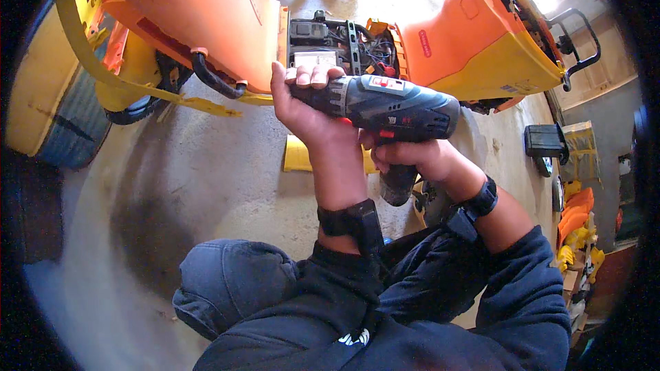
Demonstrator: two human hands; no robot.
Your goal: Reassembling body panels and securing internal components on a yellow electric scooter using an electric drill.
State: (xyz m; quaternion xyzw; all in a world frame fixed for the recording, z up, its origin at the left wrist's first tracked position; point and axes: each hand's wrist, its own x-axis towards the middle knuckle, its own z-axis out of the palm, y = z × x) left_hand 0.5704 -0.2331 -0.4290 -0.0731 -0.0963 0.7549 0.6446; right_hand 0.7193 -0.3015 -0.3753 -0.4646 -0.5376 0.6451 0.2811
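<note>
A dark grey-blue cordless drill (405,108) lies across the middle of the view, its chuck end pointing left. My right hand (419,156) is closed around its handle, fingers near the red trigger area. At the front end, my left hand (306,106) wraps round the chuck; whether it also pinches a bit there is hidden. Just beyond my left fingers is an open compartment (354,48) with black modules and wiring. It sits between two large orange body parts: a curved orange panel (199,14) on the left and an orange-and-yellow section (474,41) on the right.
Below the drill, a yellow piece (297,153) lies on the concrete floor. A blue drum (79,113) stands at left beside a hanging yellow strip (130,82). On the right are a black box (543,141), a black bar handle (588,45) and piled orange and yellow parts (576,223).
</note>
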